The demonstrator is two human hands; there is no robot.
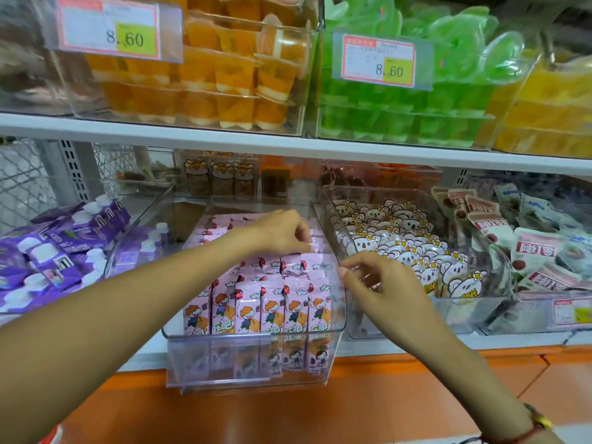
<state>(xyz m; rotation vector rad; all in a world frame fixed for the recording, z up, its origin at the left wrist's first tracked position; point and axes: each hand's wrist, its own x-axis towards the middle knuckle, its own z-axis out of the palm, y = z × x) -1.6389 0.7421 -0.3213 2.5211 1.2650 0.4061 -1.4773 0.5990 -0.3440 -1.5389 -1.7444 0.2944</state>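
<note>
Scanning the lower shelf from its left end: purple pouches with white caps lie heaped in a clear tub at the left edge. Next along, a clear bin sits at the middle of the shelf, its front wall overhanging the shelf's front edge. Pink packets stand upright in it in tight rows, front to back, printed with a cartoon child. Left hand reaches in from the left over the rear rows near the bin's back right corner; fingers curled down, tips pinching the top edge of one of the packets. Right hand is at the bin's right wall, near the front right corner, fingers bent and thumb tip just beside the rim; cannot tell whether it grips the wall or is merely touching it. A red cord bracelet sits on that wrist. Right of the bin, touching it, a second clear tub holds koala-print packets. At the right end of the shelf is a tub of white-and-red packets. Upper shelf, left to right: orange jelly cups, then green jelly cups, each tub with a price tag reading 8.60.
</note>
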